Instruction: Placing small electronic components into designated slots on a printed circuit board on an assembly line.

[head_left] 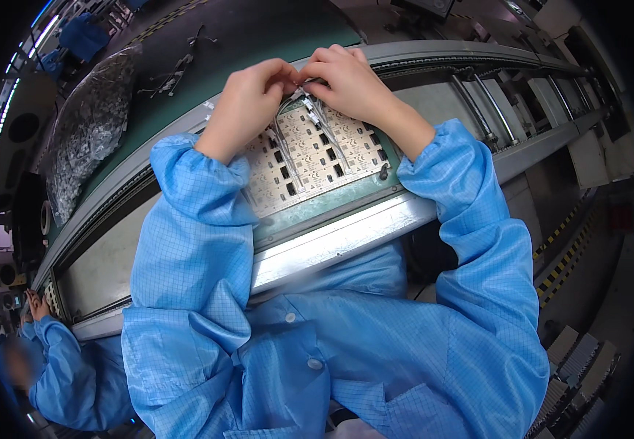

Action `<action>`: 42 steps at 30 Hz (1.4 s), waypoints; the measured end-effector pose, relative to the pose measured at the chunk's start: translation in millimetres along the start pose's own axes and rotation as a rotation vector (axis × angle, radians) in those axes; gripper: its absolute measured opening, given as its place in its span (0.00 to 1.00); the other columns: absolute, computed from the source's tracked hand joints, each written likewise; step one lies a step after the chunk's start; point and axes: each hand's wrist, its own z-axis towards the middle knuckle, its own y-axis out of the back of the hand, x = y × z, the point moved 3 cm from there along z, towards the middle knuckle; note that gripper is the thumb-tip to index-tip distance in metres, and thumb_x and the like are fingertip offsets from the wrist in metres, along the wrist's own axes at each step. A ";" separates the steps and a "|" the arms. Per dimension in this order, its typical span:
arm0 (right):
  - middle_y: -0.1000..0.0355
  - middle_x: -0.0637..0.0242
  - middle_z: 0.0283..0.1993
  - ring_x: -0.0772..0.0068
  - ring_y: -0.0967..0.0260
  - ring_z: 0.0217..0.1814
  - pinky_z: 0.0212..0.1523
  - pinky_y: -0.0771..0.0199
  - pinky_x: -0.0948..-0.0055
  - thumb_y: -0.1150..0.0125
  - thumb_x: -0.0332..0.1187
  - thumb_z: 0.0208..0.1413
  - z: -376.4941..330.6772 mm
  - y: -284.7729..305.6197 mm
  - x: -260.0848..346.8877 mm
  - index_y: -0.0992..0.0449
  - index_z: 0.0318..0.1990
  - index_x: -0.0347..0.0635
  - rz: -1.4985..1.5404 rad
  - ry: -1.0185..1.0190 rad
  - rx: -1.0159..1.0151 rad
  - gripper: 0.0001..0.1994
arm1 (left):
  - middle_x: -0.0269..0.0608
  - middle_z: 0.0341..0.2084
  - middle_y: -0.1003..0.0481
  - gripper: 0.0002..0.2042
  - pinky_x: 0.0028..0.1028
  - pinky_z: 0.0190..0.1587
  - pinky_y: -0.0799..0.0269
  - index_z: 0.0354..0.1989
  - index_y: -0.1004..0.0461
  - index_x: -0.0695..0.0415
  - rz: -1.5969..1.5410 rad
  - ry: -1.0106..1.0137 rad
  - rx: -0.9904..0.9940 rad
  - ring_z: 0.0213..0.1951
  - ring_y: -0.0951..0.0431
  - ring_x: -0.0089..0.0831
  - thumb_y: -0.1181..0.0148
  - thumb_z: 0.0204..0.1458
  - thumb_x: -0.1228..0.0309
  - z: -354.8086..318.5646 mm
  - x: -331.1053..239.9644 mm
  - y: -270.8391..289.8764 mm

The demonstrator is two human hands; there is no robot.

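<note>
The person's smock (375,329) is light blue with a fine dark grid, and its buttons (314,364) are pale; the circuit-board panel (313,164) is cream, spotted with black components (291,189); the wires (281,146) over it are whitish grey; the plate (317,214) beneath is muted green; the near rail (331,245) is bright silver; the worktop (214,58) is dark green; the clear bag (94,124) shows grey-white contents; the floor tape (565,256) is striped yellow and black; the co-worker's sleeve (68,373) is blue.

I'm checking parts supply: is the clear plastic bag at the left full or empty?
Not empty: many small whitish pieces show through the clear, crinkled plastic bag. Whether it is completely full, I cannot tell.
</note>
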 end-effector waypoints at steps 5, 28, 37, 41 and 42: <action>0.26 0.71 0.44 0.65 0.32 0.54 0.61 0.41 0.61 0.39 0.36 0.61 -0.8 4.5 -6.4 0.18 0.47 0.51 0.035 -0.010 -0.077 0.09 | 0.50 0.38 0.16 0.14 0.39 0.45 0.20 0.42 0.16 0.58 0.695 0.124 -0.198 0.41 0.15 0.47 0.40 0.59 0.60 1.6 5.9 58.0; 0.26 0.73 0.46 0.67 0.32 0.54 0.59 0.40 0.62 0.43 0.36 0.62 0.6 22.9 -3.3 0.18 0.43 0.50 -0.008 0.036 -0.157 0.08 | 0.47 0.40 0.16 0.11 0.57 0.53 0.34 0.41 0.16 0.56 0.910 0.609 -0.021 0.45 0.17 0.51 0.38 0.54 0.66 -17.7 35.5 45.8; 0.26 0.74 0.45 0.68 0.31 0.52 0.58 0.40 0.62 0.43 0.35 0.61 -1.2 25.9 -8.0 0.18 0.43 0.51 -0.025 0.051 -0.191 0.08 | 0.47 0.37 0.18 0.07 0.47 0.46 0.25 0.35 0.18 0.60 0.788 0.131 0.069 0.42 0.18 0.50 0.36 0.51 0.71 -11.1 33.8 44.5; 0.26 0.74 0.45 0.68 0.31 0.52 0.58 0.40 0.62 0.43 0.35 0.61 -4.6 26.2 -10.8 0.18 0.43 0.51 -0.025 0.040 -0.189 0.08 | 0.46 0.32 0.22 0.03 0.41 0.42 0.23 0.32 0.20 0.61 0.721 -0.340 0.187 0.37 0.20 0.49 0.38 0.51 0.78 -10.5 16.9 35.4; 0.26 0.74 0.45 0.68 0.31 0.52 0.58 0.40 0.62 0.43 0.35 0.61 -4.9 26.6 -10.6 0.18 0.43 0.51 -0.025 0.041 -0.190 0.08 | 0.46 0.32 0.22 0.03 0.41 0.42 0.23 0.32 0.20 0.61 0.722 -0.340 0.187 0.37 0.20 0.49 0.38 0.51 0.78 -10.7 13.5 34.3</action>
